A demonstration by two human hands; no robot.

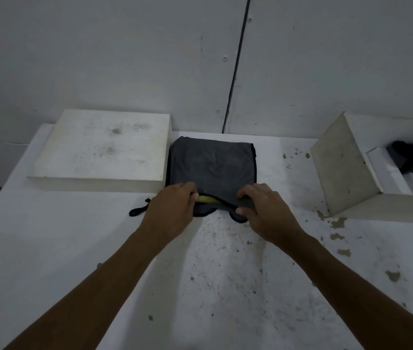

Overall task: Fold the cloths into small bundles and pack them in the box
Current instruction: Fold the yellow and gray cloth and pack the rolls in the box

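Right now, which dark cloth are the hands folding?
The grey cloth on the table beside the white slab; both hands pinch its near edge. The other dark bundle lies untouched in the box.

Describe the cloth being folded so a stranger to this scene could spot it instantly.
Start at the white table against the wall. At its far edge, between the flat white slab and the open box, lies the dark grey cloth. Both hands, left hand and right hand, pinch its near edge, where a yellow strip shows.
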